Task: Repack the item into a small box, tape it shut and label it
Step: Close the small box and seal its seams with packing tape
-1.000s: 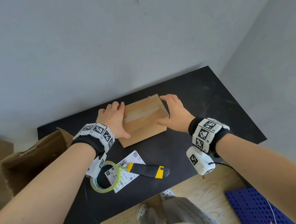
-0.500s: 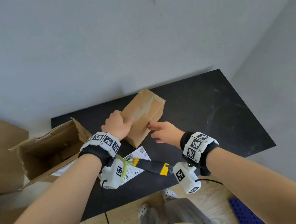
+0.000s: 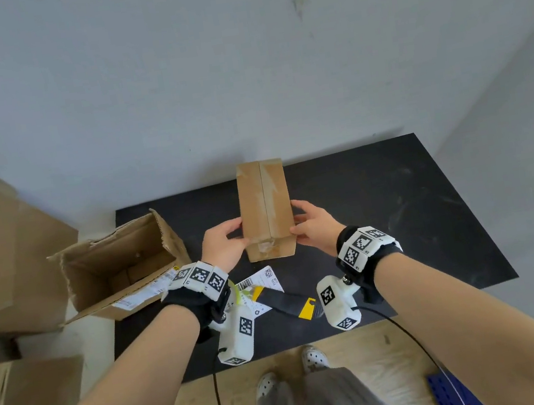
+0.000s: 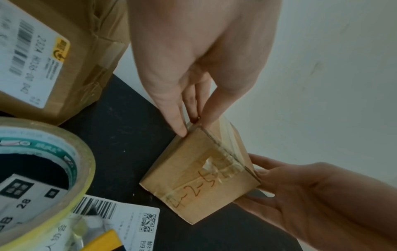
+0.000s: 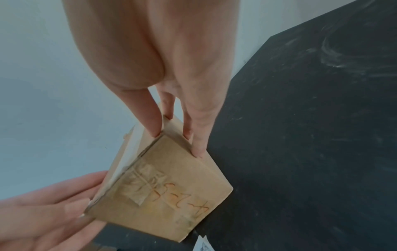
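You have the small box (image 3: 265, 207) raised off the worktop (image 3: 399, 217) between both hands, its long top face turned up toward you so the centre seam and the clear tape along it can be checked. Your left hand (image 3: 222, 247) pinches the near left edge, thumb on top and fingers (image 4: 179, 122) down the side; your right hand (image 3: 314, 226) mirrors that grip on the near right edge, so each hand is closed on the box and neither blocks the seam. The near end face carries a patch of tape and orange handwriting, which reads as a box already used once. Holding it by the near corners probably lets you turn it freely and judge whether the tape holds. The printed label (image 3: 261, 286) lies on the worktop just below the box, partly under the black and yellow utility knife (image 3: 290, 301), with the tape roll (image 4: 41, 178) beside your left wrist, all kept within reach for the labelling that looks yet to come. An opened larger carton (image 3: 119, 266) lies on its side at the left edge of the worktop.
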Available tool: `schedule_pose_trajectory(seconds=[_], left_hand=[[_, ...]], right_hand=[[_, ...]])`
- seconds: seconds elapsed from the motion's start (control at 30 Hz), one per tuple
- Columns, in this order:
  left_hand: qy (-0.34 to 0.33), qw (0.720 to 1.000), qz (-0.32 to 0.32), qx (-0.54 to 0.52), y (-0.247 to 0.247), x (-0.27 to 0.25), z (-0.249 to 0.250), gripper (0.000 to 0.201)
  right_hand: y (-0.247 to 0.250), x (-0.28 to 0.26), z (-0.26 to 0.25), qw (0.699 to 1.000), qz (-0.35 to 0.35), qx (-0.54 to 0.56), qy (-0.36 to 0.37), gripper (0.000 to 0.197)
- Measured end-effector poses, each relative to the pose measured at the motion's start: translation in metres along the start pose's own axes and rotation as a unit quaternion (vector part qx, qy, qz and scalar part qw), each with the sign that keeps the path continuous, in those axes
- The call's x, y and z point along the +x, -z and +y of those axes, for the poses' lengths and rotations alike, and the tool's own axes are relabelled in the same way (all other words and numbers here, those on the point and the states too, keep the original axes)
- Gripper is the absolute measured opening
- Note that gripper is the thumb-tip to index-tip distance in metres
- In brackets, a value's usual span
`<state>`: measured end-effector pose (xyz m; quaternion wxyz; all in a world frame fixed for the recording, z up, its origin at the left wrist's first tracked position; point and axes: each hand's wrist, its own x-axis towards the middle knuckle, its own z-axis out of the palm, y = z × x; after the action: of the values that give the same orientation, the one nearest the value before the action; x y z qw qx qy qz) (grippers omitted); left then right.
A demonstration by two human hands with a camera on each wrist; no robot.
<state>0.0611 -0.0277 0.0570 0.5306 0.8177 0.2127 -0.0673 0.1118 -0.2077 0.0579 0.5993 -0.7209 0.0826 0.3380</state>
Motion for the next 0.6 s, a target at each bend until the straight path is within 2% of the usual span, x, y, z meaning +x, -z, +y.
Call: schedule_pose_trajectory(seconds=[0.13, 0.23, 0.33, 0.47, 0.6], left_hand=[[-0.032, 0.999, -0.004, -0.024, -0.004, -0.005, 0.001, 0.050], [-0.031, 0.999, 0.005, -0.019, -0.005, -0.007, 0.001, 0.049], [-0.031, 0.999, 0.018, 0.009, -0.004, -0.010, -0.001, 0.047], [-0.042, 0.991, 0.021, 0.123, 0.002, -0.019, -0.004, 0.041], [-0.085, 0.963, -0.004, 0.255, 0.010, -0.035, -0.005, 0.040]], right_hand=[[0.004, 0.007, -0.001, 1.000, 0.005, -0.022, 0.008, 0.061], [0.005, 0.006, 0.000, 0.999, 0.009, -0.042, 0.023, 0.060], [0.005, 0.001, 0.001, 0.991, 0.035, -0.115, 0.063, 0.052], [0.002, -0.012, -0.003, 0.950, 0.085, -0.275, 0.118, 0.035], [-0.005, -0.028, -0.008, 0.874, 0.114, -0.444, 0.162, 0.029]])
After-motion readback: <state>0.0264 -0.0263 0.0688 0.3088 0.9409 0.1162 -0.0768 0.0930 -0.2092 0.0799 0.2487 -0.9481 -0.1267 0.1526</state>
